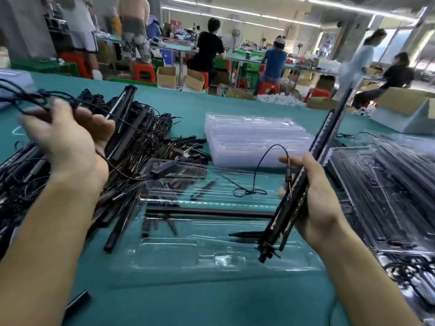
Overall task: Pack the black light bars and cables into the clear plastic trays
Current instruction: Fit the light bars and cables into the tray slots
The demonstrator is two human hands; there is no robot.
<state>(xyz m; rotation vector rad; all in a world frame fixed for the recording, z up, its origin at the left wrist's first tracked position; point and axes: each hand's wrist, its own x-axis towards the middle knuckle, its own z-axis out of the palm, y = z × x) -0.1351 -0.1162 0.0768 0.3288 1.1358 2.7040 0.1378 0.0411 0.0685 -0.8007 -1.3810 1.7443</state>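
Head view, both hands raised over the teal tabletop [188, 302]. The right hand [315, 198] is closed round a bundle of black light bars [320, 137], gripped in the lower half; the fingers are wrapped behind the bars and the thumb is laid along the front. The long axis of the bundle is steeply tilted, the lower end pointing down and to the left of the hand, the upper end up and to the right of it. A thin lead [259, 165] is looped out from the thumb and trails to the left. The left hand [68, 142] is curled round a cable bundle [40, 96] and is blurred, so the finger placement cannot be read exactly.

The open clear tray [211, 262] lies flat below and between the hands, directly under the lower tip of the held bars and nearer the right hand than the left. One black bar [207, 211] is already seated in it, lying crosswise, left to right. The held bundle is therefore judged to need lowering and turning from near-upright to that crosswise line before it can be seated in a channel.

A stack of empty trays [254, 137] stands beyond the right hand, filled trays [388, 184] lie to its right, and the loose heap of bars and cables [141, 142] lies just right of and beneath the left hand.
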